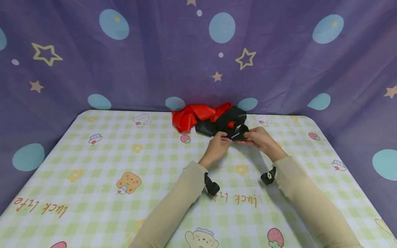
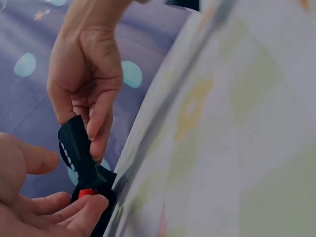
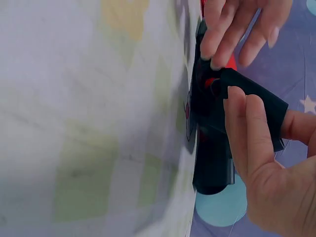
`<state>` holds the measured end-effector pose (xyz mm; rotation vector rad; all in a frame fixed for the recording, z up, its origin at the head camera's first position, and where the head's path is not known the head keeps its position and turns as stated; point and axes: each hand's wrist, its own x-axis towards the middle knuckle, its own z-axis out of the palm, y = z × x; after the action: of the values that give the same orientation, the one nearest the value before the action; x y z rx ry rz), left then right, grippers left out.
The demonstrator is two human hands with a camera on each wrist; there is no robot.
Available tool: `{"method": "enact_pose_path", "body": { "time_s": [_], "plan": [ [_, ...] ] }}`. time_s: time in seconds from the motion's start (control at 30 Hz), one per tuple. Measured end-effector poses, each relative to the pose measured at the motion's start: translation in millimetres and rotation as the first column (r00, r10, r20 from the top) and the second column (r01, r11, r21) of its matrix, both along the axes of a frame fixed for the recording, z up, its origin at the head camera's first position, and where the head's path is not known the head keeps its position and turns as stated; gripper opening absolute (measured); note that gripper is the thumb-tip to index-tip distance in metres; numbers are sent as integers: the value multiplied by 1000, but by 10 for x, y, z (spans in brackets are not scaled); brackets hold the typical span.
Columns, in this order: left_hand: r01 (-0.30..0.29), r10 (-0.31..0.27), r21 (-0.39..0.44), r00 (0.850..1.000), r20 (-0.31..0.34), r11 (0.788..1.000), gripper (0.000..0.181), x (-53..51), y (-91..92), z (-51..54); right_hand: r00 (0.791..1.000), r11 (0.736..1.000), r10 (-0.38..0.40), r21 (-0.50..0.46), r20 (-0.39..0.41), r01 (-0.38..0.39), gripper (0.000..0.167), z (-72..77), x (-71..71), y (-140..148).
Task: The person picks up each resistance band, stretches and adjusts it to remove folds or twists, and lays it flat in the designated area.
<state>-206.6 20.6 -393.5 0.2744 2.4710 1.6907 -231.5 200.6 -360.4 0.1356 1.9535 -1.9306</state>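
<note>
A purple cloth curtain (image 1: 186,75) hung behind and along both sides of the table (image 1: 103,155), falling in soft vertical folds. It was printed with light-blue ovals (image 1: 222,27), small pale dots (image 1: 199,13) and stars (image 1: 217,76), some solid and some only outlined. The tabletop had rounded far corners and a green-and-white check, scattered with yellow flowers (image 1: 137,148), strawberries (image 1: 275,237), cupcakes (image 1: 95,138) and upside-down orange lettering (image 1: 57,209) reading "luck life". The light was fairly even, with soft shadows on the tabletop.
</note>
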Motion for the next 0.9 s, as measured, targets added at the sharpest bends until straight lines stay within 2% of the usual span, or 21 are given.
{"method": "enact_pose_path", "body": {
  "time_s": [0.1, 0.2, 0.27, 0.37, 0.43, 0.5, 0.57, 0.8, 0.9],
  "plan": [
    [-53, 45, 110, 996, 74, 993, 41, -16, 21, -14, 1000, 1000, 13, -11, -5, -13, 21, -13, 45, -25],
    [-120, 81, 229, 982, 172, 966, 40, -23, 50, -21, 1000, 1000, 25, -10, -2, -25, 21, -33, 86, -43],
    [-174, 93, 315, 963, 254, 933, 40, -24, 70, -14, 999, 999, 40, 4, 1, -40, 22, -39, 114, -54],
    [-271, 111, 408, 921, 373, 872, 38, -25, 88, -3, 998, 998, 56, 21, 15, -56, 26, -44, 145, -71],
    [-320, 122, 442, 900, 418, 838, 37, -23, 92, 3, 998, 997, 66, 28, 22, -67, 28, -47, 159, -75],
    [-344, 135, 454, 892, 431, 822, 36, -24, 91, 6, 996, 996, 79, 29, 27, -80, 30, -51, 169, -73],
    [-349, 147, 459, 895, 420, 817, 34, -23, 90, 7, 995, 995, 94, 33, 31, -95, 32, -60, 175, -66],
    [-337, 201, 507, 931, 304, 793, 33, -21, 82, 21, 981, 975, 185, 118, 52, -190, 31, -81, 214, -31],
    [-299, 181, 536, 948, 262, 789, 38, -29, 82, 30, 979, 966, 195, 160, 58, -202, 34, -74, 231, -5]
  ]
}}
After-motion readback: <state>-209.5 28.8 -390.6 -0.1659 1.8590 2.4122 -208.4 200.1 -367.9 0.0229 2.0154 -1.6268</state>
